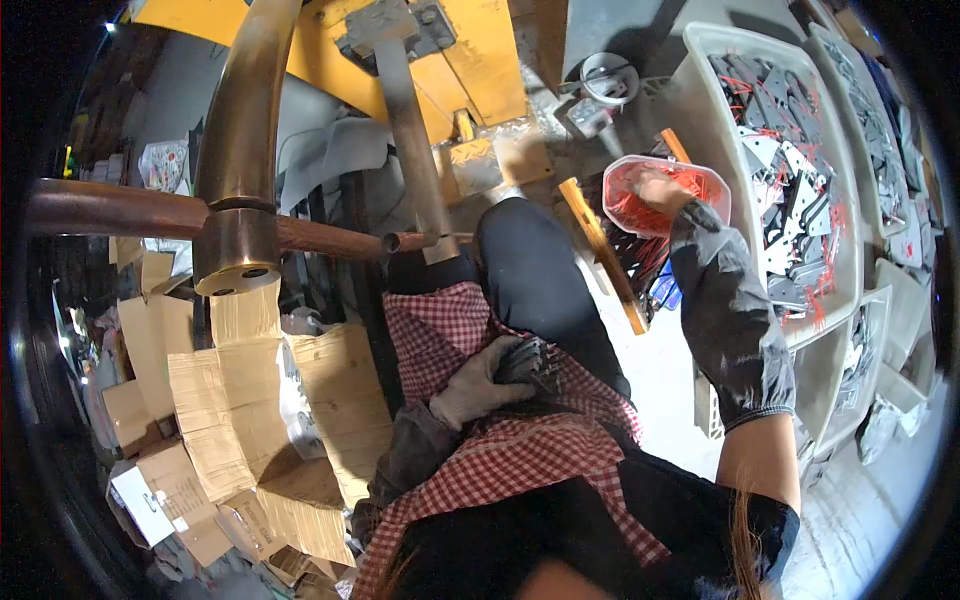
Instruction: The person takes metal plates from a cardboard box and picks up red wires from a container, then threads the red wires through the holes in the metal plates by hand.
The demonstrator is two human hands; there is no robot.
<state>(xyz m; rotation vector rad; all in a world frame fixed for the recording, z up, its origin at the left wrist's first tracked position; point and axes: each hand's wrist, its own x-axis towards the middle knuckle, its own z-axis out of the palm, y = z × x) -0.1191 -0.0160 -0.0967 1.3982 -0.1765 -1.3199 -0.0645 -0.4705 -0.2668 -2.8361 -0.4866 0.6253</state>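
My left hand [478, 385], in a pale glove, is wrapped round a stack of dark metal parts [535, 368] that rests on my lap over the red checked apron [435, 325]. At the right, my right hand [660, 190] reaches into a pale plastic tub [724, 212] filled with thin red pieces [640, 215]. Its fingertips are sunk among the red pieces, so what they hold, if anything, is hidden.
Beside the tub stands a large grey crate [853, 270] of metal plates and red pieces. A wooden bar [603, 255] lies left of the tub. Metal machine arms [235, 140] cross the upper left, with opened cardboard boxes [235, 400] below and a yellow machine [470, 60] ahead.
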